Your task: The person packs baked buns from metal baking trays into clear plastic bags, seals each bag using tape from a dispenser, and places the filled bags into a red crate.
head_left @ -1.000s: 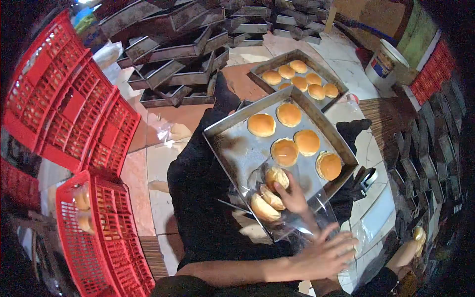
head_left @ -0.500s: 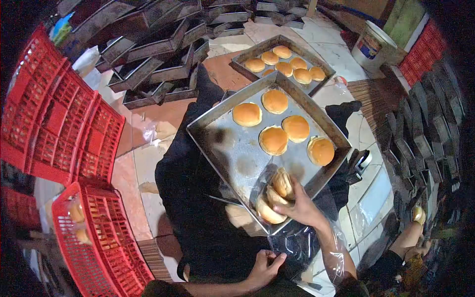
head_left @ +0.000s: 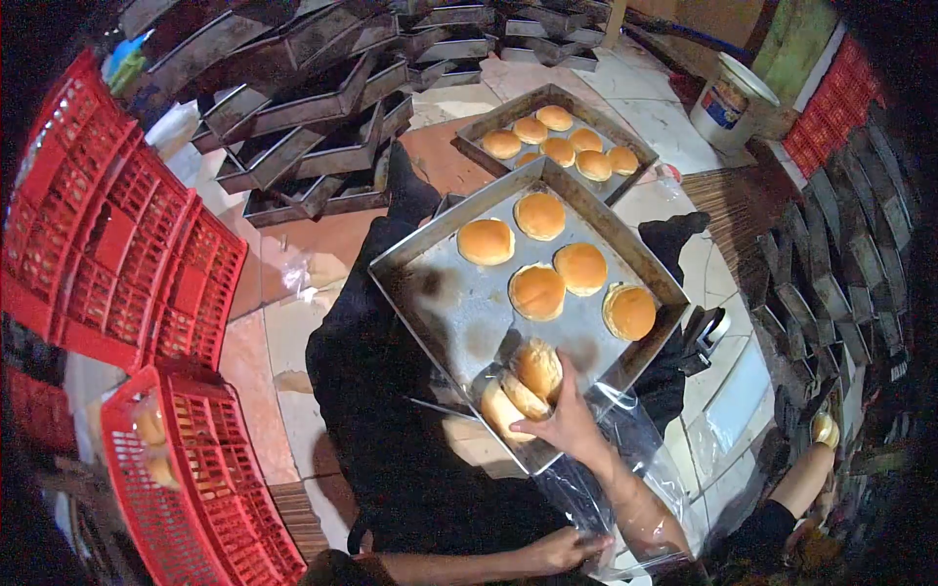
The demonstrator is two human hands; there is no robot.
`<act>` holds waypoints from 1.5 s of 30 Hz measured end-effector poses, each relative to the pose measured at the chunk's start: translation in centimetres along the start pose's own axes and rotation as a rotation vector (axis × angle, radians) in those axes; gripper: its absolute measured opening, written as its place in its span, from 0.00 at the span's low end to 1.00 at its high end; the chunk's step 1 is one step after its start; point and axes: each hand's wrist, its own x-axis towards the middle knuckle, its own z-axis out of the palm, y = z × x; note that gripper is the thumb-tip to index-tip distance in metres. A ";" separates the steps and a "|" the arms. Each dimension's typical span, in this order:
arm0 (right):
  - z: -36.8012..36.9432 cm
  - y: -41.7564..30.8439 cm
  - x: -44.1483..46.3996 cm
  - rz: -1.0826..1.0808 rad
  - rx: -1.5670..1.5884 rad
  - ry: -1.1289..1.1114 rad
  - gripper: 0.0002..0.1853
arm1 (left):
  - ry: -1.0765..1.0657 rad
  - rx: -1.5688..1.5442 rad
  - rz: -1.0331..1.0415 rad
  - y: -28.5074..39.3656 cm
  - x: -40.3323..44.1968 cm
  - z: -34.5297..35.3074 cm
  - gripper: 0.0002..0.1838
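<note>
My right hand (head_left: 569, 415) is closed around three golden buns (head_left: 506, 410) standing on edge in the near corner of a metal baking tray (head_left: 430, 337). A clear plastic bag (head_left: 625, 430) lies loosely around my right wrist and forearm. Below, my left hand (head_left: 565, 552) is closed, its fingers pinching the bag near its lower edge. Several more round buns (head_left: 536, 291) lie flat in the farther part of the tray, which rests over my dark-clothed legs (head_left: 391, 410).
Another tray (head_left: 625, 186) of buns sits beyond on the tiled floor. Red plastic crates (head_left: 210, 469) stand at left, the nearer holding bagged buns. Stacked empty pans (head_left: 313, 156) fill the back left and the right side. A white bucket (head_left: 728, 103) stands far right; another person's arm (head_left: 801, 479) shows lower right.
My right hand and the buns have shifted slightly left. My left hand has moved right to the bag, and the bag has spread further up around my right wrist.
</note>
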 end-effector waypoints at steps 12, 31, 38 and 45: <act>-2.9 -1.0 -0.7 -0.111 -0.395 -0.078 0.45 | 0.682 1.162 0.483 10.2 0.9 -18.9 0.18; -8.5 0.7 -11.9 -0.333 -0.639 -0.252 0.24 | 0.488 1.126 0.215 8.5 3.5 -19.7 0.20; -30.2 5.8 -15.0 0.100 -1.083 -0.987 0.12 | 0.744 1.140 0.443 11.1 4.0 -23.4 0.14; -21.4 1.1 7.7 -0.151 -0.701 0.060 0.16 | 1.148 0.275 -0.101 14.4 8.8 -29.5 0.24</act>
